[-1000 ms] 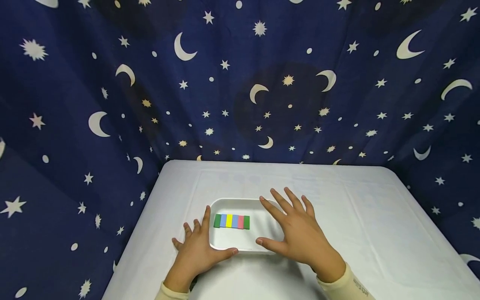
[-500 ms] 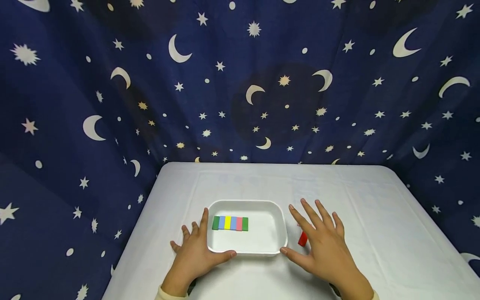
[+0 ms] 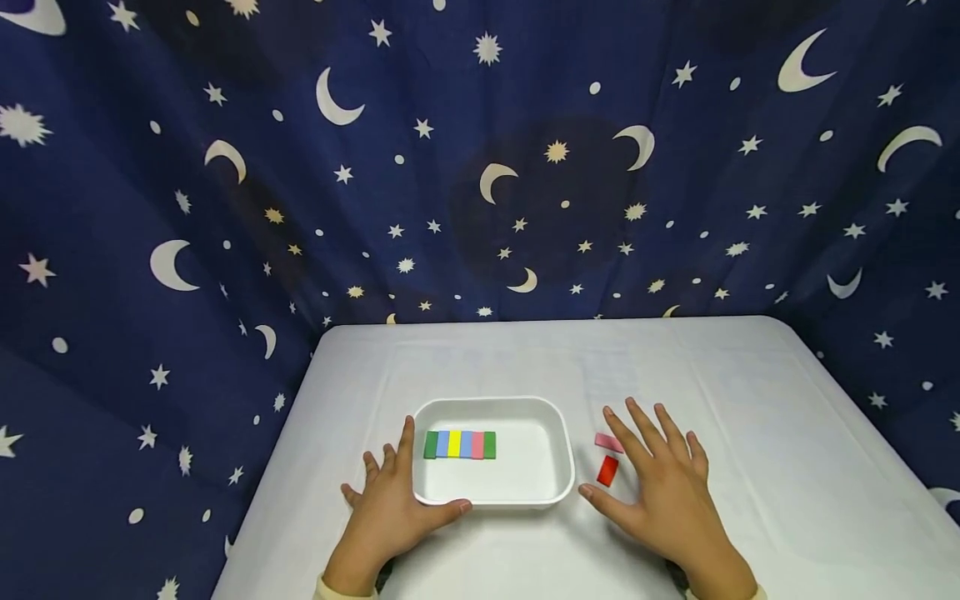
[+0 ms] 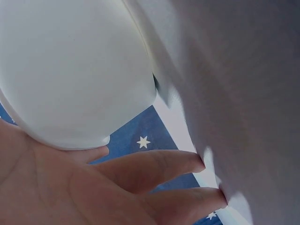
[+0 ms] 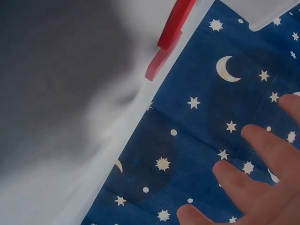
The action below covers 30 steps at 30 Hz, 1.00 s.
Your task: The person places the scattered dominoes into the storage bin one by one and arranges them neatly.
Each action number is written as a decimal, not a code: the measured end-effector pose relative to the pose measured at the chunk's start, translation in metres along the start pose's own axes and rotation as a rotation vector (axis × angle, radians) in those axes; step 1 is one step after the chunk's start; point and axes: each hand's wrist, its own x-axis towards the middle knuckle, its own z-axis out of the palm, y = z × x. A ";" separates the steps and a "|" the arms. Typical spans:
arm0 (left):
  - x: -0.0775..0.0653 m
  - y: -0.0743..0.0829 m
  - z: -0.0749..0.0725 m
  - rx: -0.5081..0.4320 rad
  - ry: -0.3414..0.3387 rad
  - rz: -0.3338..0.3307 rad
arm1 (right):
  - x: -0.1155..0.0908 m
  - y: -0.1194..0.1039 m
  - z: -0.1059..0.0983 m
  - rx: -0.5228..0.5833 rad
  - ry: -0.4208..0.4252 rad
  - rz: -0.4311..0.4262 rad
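Observation:
My left hand (image 3: 392,508) rests at the left end of a white tray (image 3: 525,496), index finger straight along its side and thumb at the front rim. In the left wrist view, the tray's outer wall (image 4: 70,70) fills the space above my palm. Inside the tray lies a row of several flat blocks (image 3: 460,445) in green, blue, yellow and pink, side by side. My right hand (image 3: 671,492) hovers with fingers spread, right of the tray, holding nothing. Near its thumb and index finger lie a red block (image 3: 607,471) and a pink block (image 3: 609,442).
A white cloth (image 3: 780,467) covers the table. Behind it and along the sides hangs a dark blue curtain (image 3: 435,192) with moons and stars. The table's back edge (image 3: 555,320) meets the curtain.
My right hand has moved right, from over the tray's right end to beside it, bringing the red and pink blocks on the table into view. My left hand has stayed at the tray.

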 end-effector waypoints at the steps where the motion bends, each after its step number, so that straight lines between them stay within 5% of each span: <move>1: 0.000 0.000 -0.001 0.001 0.000 0.000 | 0.000 0.000 0.000 0.004 -0.002 -0.001; 20: 0.001 -0.002 -0.004 0.023 -0.007 0.003 | 0.000 0.003 0.007 -0.012 -0.048 -0.019; 30: 0.002 0.003 -0.003 0.005 -0.021 -0.003 | -0.006 0.006 0.006 -0.032 -0.158 0.078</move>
